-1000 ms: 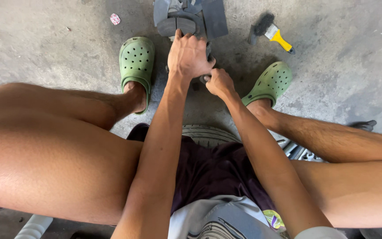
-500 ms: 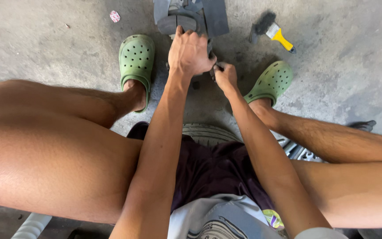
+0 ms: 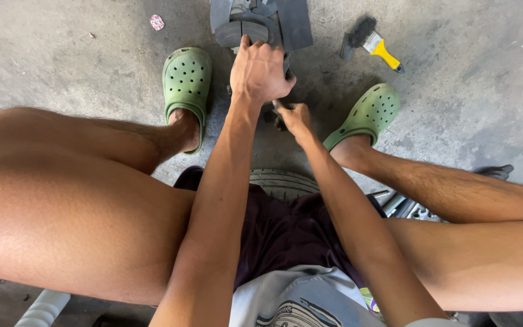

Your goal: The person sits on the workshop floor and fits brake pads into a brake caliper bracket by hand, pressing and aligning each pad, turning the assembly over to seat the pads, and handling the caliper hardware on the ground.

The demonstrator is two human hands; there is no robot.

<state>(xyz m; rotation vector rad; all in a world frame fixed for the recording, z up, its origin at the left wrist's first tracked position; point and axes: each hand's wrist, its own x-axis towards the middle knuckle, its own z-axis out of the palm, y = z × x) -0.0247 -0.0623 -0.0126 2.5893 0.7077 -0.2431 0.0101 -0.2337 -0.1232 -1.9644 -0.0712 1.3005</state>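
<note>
A grey metal machine part (image 3: 292, 21) lies on the concrete floor between my feet. My left hand (image 3: 260, 71) is closed over its near edge, knuckles up. Just below and to the right, my right hand (image 3: 295, 116) is curled around a small dark piece (image 3: 279, 121) that touches the underside of the part; what that piece is stays hidden by my fingers. Both arms reach forward between my bare knees.
My feet wear green perforated clogs, one to the left (image 3: 187, 85) and one to the right (image 3: 367, 112) of the part. A yellow-handled brush (image 3: 370, 42) lies at upper right. I sit on a tyre (image 3: 282, 181). A small pink scrap (image 3: 157, 22) lies far left.
My right hand rose a little toward the part half a second ago and has come back down slightly. My left hand has kept its grip in place.
</note>
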